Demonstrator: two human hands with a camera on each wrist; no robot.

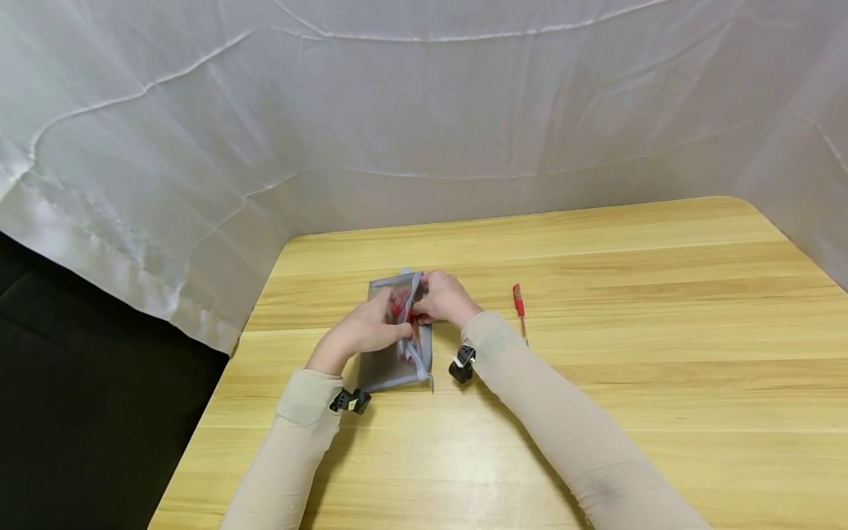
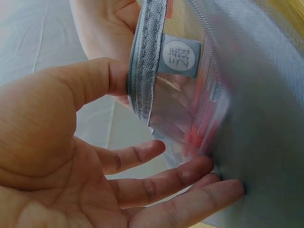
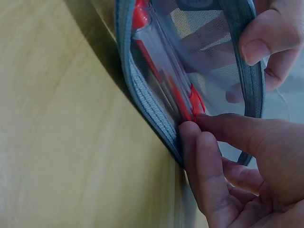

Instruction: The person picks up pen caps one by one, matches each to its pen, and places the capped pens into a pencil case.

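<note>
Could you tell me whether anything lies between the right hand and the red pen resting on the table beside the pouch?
Nothing visible does. The red pen lies alone on the bare wooden table, just right of the right hand, which holds another red pen at the mouth of the grey mesh pouch. The left hand grips the pouch's edge.

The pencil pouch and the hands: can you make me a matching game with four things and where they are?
Things:
1. mesh pouch
2. loose red pen
3. left hand
4. right hand

Places:
A. lying alone on the table, right of the hands
B. pushing a red pen into the opening
C. held between both hands
D. pinching the pouch's zipper edge

Pairs: 1-C, 2-A, 3-D, 4-B
</note>
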